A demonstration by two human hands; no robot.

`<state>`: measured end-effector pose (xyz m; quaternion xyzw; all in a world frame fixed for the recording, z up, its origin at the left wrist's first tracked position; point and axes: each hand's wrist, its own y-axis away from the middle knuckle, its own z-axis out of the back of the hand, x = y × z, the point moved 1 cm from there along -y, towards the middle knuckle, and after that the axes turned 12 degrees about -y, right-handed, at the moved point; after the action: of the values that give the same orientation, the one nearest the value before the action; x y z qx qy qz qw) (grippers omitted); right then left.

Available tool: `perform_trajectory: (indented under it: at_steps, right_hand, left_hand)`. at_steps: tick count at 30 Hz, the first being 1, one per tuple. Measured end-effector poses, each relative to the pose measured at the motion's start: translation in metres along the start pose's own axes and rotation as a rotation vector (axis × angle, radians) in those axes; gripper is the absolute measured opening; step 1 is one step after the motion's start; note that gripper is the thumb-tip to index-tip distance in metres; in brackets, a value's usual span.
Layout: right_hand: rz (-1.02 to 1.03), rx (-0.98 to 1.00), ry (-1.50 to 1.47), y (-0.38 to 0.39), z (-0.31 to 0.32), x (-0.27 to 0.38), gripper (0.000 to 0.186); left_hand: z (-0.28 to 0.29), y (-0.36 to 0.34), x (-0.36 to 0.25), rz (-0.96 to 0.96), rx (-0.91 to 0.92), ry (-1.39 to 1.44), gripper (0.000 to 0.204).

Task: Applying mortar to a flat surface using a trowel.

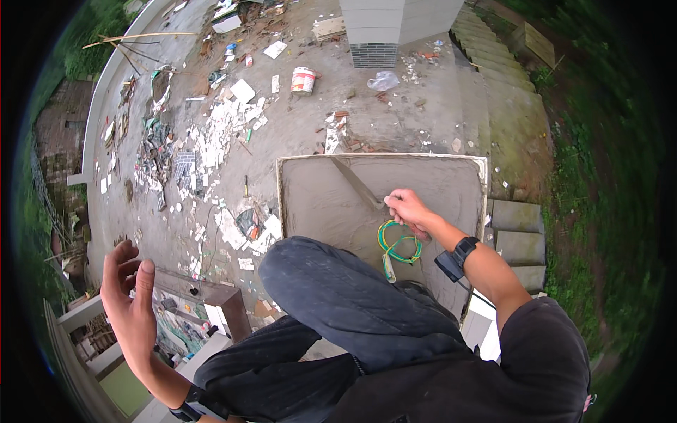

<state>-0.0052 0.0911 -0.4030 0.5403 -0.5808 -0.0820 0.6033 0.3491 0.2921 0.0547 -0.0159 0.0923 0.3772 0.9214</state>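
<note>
My right hand [405,208] grips a long grey trowel-like tool [358,182], its blade angled up-left over a square slab of smoothed grey mortar [451,183] with pale raised edges. Just below that hand lies a coil of green-and-yellow cord [381,243] with a pale piece at its lower end. My left hand [130,296] is raised at the left, fingers loosely bent and apart, holding nothing. My bent legs in dark trousers [352,303] hide part of the slab's near side.
A concrete roof holds scattered white debris [233,120], a white-and-red bucket [303,80], a plastic bag [384,80] and a grey tiled column [374,28]. Stepped concrete slabs [518,233] adjoin at right. An open drop with railings [84,310] shows lower left.
</note>
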Motion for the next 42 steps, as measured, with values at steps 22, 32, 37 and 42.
perform_trajectory:
  at_steps: [22, 32, 37, 42]
  right_hand:
    - [0.048, -0.427, -0.18, 0.116, 0.108, -0.056, 0.027]
    - [0.088, -0.587, -0.28, 0.139, 0.142, -0.079, 0.028]
    - [0.142, -0.643, -0.352, 0.146, 0.151, -0.086, 0.025]
    - [0.16, -0.691, -0.425, 0.158, 0.158, -0.088, 0.024]
  left_hand:
    - [-0.014, -0.027, 0.002, -0.023, 0.088, -0.012, 0.048]
    - [-0.018, -0.039, 0.007, -0.07, 0.127, -0.012, 0.052]
    - [-0.021, -0.045, 0.008, -0.087, 0.128, -0.03, 0.053]
    - [-0.023, -0.046, 0.008, -0.091, 0.139, -0.028, 0.052]
